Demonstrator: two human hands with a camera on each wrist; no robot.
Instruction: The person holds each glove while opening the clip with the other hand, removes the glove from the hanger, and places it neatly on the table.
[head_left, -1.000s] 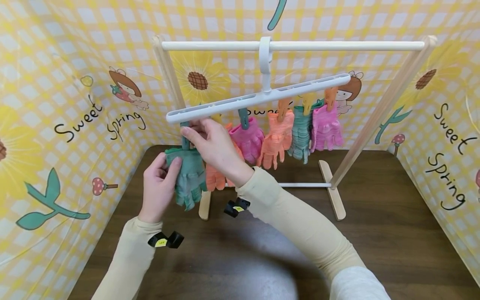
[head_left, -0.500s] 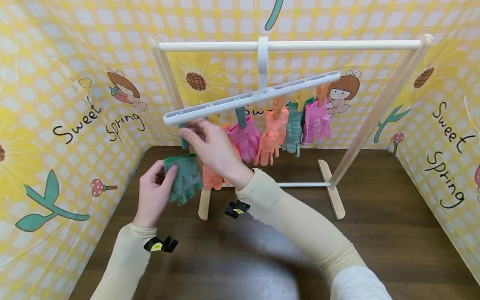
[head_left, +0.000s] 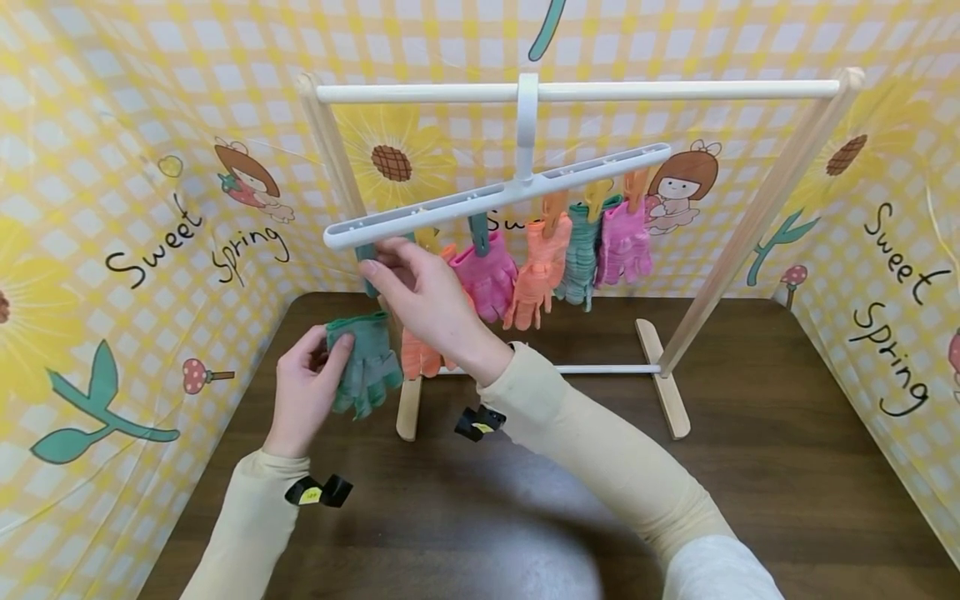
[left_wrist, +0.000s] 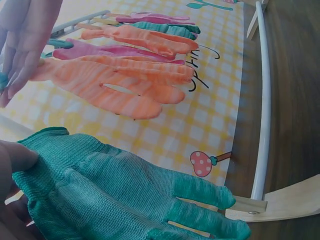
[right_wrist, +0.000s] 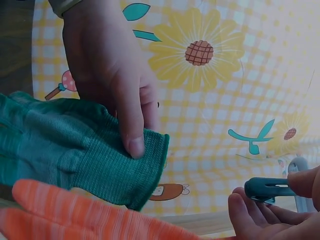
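My left hand [head_left: 303,392] pinches a green knit glove [head_left: 365,367] by its cuff, the glove's fingers hanging down. At the left, lower end of a tilted grey-white hanger [head_left: 442,215], my right hand [head_left: 444,310] pinches a dark green clothespin [right_wrist: 270,187] between thumb and fingers. That clothespin has no glove in it; the green glove is apart from it, just below. Close behind the right hand hangs an orange glove [left_wrist: 110,90], partly hidden in the head view. Further along the hanger are a pink glove [head_left: 486,279] and another orange glove [head_left: 538,275].
A wooden rack with a white top bar [head_left: 675,90] bears the hanger by its hook [head_left: 527,125]. Another green glove [head_left: 579,258] and a pink glove [head_left: 626,242] hang at the right end. Dark wooden tabletop [head_left: 480,500] lies below; printed yellow-checked cloth [head_left: 150,108] surrounds it.
The green glove came away from the clothespin and moved slightly down and left with my left hand. My right hand keeps its pinch on the clothespin; the hanger's right end swung leftward.
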